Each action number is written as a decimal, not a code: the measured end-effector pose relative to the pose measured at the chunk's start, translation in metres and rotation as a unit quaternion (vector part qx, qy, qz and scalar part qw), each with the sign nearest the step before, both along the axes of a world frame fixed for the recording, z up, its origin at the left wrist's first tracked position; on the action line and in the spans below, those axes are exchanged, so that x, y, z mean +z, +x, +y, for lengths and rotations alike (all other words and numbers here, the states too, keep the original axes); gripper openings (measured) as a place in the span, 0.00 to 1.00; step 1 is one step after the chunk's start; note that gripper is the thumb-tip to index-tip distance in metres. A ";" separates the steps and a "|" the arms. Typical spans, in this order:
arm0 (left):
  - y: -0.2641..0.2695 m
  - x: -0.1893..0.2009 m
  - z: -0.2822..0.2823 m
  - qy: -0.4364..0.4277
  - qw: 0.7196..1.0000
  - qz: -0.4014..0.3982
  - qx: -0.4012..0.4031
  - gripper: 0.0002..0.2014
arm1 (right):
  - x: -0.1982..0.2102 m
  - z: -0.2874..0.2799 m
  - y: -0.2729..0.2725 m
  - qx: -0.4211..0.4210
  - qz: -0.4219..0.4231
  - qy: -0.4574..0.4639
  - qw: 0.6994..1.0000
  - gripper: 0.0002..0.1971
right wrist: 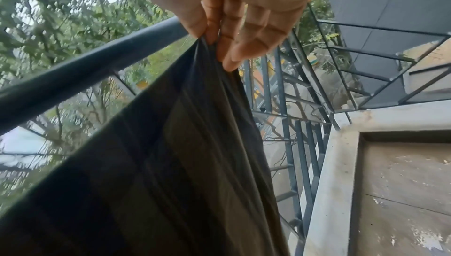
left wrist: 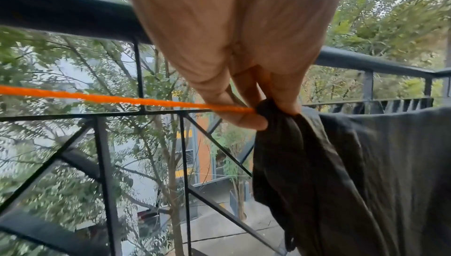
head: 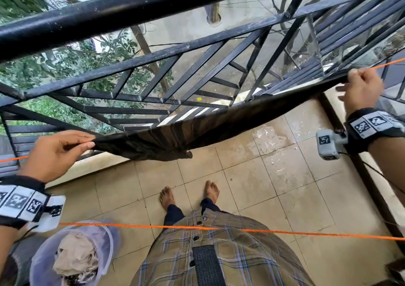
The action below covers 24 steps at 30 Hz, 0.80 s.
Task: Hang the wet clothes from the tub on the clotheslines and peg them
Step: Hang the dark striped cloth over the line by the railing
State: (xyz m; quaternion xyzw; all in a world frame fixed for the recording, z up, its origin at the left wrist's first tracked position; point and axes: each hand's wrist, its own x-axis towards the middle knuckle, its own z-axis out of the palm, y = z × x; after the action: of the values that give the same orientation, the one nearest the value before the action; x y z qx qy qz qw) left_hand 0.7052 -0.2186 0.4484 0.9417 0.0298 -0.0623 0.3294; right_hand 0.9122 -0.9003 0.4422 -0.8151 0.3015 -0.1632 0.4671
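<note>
A dark striped cloth hangs stretched over the far orange clothesline beside the railing. My left hand pinches its left end between thumb and fingers; in the left wrist view the pinch on the cloth sits right where the orange line meets it. My right hand pinches the right end, shown in the right wrist view with thumb and forefinger on the cloth. A pale tub with crumpled beige and dark clothes stands on the floor at lower left.
A black metal railing with glass panels runs along the balcony's edge just beyond the cloth. A second orange clothesline crosses near my waist. The tiled floor is wet near the right side. My bare feet stand mid-floor.
</note>
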 end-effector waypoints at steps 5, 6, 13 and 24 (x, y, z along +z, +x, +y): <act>-0.010 -0.005 0.026 0.085 0.996 -0.007 0.006 0.08 | -0.003 -0.020 0.003 -0.025 0.084 0.009 0.996 0.10; -0.011 -0.003 0.024 0.115 0.993 -0.004 -0.016 0.07 | -0.008 -0.022 0.001 -0.012 0.123 0.018 0.992 0.10; -0.011 -0.002 0.025 0.261 0.963 0.013 -0.066 0.10 | -0.022 -0.015 0.010 -0.003 0.164 0.002 0.986 0.12; 0.018 0.012 0.001 0.384 0.909 0.156 -0.030 0.08 | -0.014 0.054 0.003 0.330 0.120 -0.317 0.881 0.16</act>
State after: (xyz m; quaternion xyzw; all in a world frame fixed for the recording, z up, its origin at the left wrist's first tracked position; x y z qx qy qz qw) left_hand 0.7235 -0.2175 0.4603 0.9741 0.0746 -0.2020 -0.0690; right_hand 0.9153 -0.8462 0.4286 -0.9852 0.0009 0.0132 0.1709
